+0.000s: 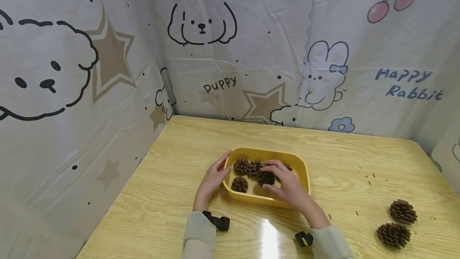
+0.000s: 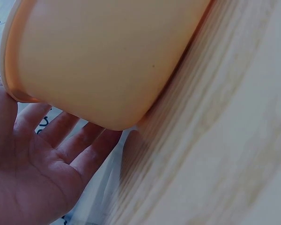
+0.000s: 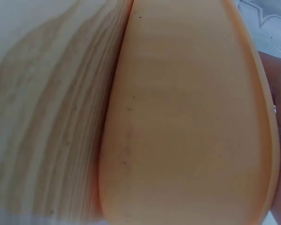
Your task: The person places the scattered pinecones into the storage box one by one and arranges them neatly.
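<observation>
A yellow plastic box [image 1: 251,199] with rounded corners stands on the wooden table. At its left end my left hand [image 1: 212,179] grips the rim, thumb over the edge; the left wrist view shows the fingers of this left hand [image 2: 42,164] along the outer wall of the box [image 2: 103,56]. My right hand [image 1: 292,187] reaches over the near side and holds a dark pine cone [image 1: 266,179] inside the box. Around it lie more pine cones [image 1: 239,184], one partly hidden behind the fingers. In the right wrist view the box wall [image 3: 187,112] hides most of the right hand [image 3: 278,84].
Two pine cones, one [image 1: 403,211] behind the other [image 1: 393,235], lie on the table [image 1: 345,163] at the right. Small brown scraps are scattered near them. A printed cloth [image 1: 223,59] hangs along the back and left edges.
</observation>
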The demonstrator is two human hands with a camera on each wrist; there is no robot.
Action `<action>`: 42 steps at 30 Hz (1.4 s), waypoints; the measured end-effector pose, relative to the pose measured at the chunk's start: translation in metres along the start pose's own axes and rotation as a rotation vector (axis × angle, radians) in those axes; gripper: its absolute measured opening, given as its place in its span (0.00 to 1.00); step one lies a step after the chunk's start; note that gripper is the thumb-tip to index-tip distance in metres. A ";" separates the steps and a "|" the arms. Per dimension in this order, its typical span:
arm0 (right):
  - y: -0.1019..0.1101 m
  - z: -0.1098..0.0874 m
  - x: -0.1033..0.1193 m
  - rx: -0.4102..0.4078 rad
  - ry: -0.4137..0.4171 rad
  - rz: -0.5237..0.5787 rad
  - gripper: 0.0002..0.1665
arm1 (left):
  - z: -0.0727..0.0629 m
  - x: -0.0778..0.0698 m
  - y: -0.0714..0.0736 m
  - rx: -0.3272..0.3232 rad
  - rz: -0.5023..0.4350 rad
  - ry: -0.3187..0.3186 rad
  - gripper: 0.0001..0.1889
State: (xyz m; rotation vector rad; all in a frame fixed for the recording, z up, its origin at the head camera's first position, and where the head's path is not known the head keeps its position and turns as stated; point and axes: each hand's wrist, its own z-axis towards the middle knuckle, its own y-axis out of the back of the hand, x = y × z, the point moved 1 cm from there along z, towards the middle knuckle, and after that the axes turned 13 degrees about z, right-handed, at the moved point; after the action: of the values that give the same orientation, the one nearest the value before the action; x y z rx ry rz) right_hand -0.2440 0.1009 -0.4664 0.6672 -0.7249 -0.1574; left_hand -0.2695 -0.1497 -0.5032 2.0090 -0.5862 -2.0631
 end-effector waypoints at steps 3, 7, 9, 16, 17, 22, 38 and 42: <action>-0.002 0.002 0.000 0.088 -0.048 0.040 0.27 | 0.001 0.001 0.000 0.002 -0.003 0.003 0.30; -0.005 0.005 -0.002 0.193 -0.098 0.091 0.26 | 0.002 0.002 0.000 0.001 -0.002 0.003 0.30; -0.007 0.007 -0.003 0.238 -0.100 0.098 0.25 | 0.002 0.002 0.000 0.001 -0.003 -0.002 0.30; -0.013 0.016 -0.005 0.345 -0.095 0.112 0.23 | 0.002 0.001 0.001 -0.004 0.000 -0.006 0.30; -0.014 0.018 -0.005 0.353 -0.097 0.113 0.23 | 0.002 0.001 0.001 -0.004 0.000 -0.006 0.30; -0.021 0.024 -0.005 0.389 -0.095 0.093 0.23 | 0.002 0.003 0.001 -0.001 -0.008 -0.003 0.30; -0.021 0.023 -0.005 0.344 -0.082 0.096 0.28 | 0.002 0.001 0.001 -0.006 -0.012 -0.002 0.30; -0.019 0.020 -0.007 0.331 -0.100 0.124 0.30 | 0.002 0.000 0.001 -0.008 -0.007 -0.003 0.30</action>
State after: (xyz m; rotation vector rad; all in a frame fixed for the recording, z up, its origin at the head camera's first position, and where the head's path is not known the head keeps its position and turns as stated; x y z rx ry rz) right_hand -0.2612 0.0783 -0.4707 0.9312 -0.8959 0.0460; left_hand -0.2712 -0.1506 -0.5031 2.0069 -0.5718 -2.0692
